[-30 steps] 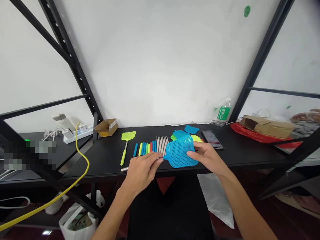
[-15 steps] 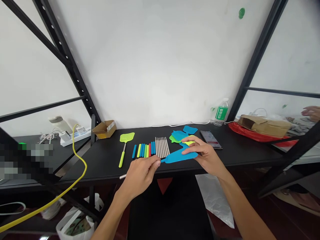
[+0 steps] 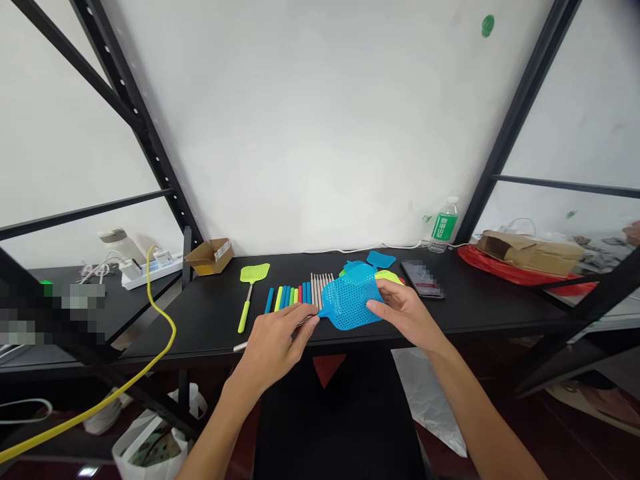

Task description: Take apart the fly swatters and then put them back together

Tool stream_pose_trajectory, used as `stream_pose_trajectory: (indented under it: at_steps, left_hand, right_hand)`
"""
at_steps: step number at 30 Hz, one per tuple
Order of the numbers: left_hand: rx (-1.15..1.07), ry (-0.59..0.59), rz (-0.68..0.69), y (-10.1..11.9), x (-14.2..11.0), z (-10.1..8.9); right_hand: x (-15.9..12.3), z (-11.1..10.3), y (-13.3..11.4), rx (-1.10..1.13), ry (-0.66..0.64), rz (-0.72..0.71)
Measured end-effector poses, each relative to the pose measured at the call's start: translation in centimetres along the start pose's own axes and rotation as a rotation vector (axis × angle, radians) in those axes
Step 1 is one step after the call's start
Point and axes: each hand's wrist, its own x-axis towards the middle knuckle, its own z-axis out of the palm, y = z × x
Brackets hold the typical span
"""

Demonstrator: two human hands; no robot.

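Observation:
My right hand (image 3: 405,310) pinches the far edge of a blue perforated fly swatter head (image 3: 353,301), its face turned toward me. In my left hand (image 3: 281,337) is a thin metal rod (image 3: 240,347), its back end poking out on the left. The swatter head's narrow neck meets the fingertips of this hand; how far rod and neck are joined is hidden. Behind lie a row of metal rods (image 3: 320,288) and a row of coloured handle grips (image 3: 287,298). More swatter heads (image 3: 381,259) are heaped beyond my right hand. A whole yellow-green fly swatter (image 3: 249,297) lies at left.
A phone (image 3: 423,279) and a water bottle (image 3: 445,225) stand to the right on the black table (image 3: 200,320). An open cardboard box (image 3: 209,257) is at the back left. A yellow cable (image 3: 165,347) hangs at the left, beside black shelf posts (image 3: 493,147).
The blue swatter head has turned from nearly edge-on to face me, showing its holes. My right hand has shifted slightly; the rod's back end has moved a little left.

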Motion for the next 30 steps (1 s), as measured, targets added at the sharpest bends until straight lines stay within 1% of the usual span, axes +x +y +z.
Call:
stream_pose_trajectory:
  at_steps: [4, 8, 11, 15, 19, 24, 27, 28, 30]
  left_hand:
    - [-0.041, -0.051, -0.002, 0.1, -0.1, -0.4]
    - [-0.064, -0.127, -0.021, 0.4, 0.0, -0.7]
    - [-0.109, -0.180, -0.026, 0.7, 0.1, -0.8]
    - [-0.235, -0.262, -0.036, 0.8, 0.3, -0.7]
    - [-0.370, -0.299, -0.045, 1.0, 0.5, -0.8]
    - [-0.530, -0.395, -0.099, 1.0, 0.3, -1.0]
    - [-0.573, -0.425, -0.123, 0.8, 0.1, -1.2]
    - [-0.561, -0.424, -0.126, 0.7, 0.1, -1.3]
    - [-0.513, -0.401, -0.128, 0.5, 0.0, -1.7]
  right_hand:
    - [-0.2, -0.1, -0.4, -0.100, -0.028, -0.075]
    - [0.1, -1.1, 0.3, -0.226, -0.066, -0.199]
    - [0.3, -1.8, 0.8, -0.312, -0.067, -0.269]
    - [0.2, -2.1, 0.5, -0.397, -0.056, -0.331]
    - [0.1, -2.3, -0.1, -0.429, -0.058, -0.405]
    - [0.1, -2.5, -0.2, -0.459, -0.072, -0.453]
    - [0.1, -2.8, -0.1, -0.454, -0.071, -0.446]
    - [0.0, -3.1, -0.1, -0.442, -0.056, -0.439]
    - [0.0, -4.0, -0.1, -0.414, 0.019, -0.434]
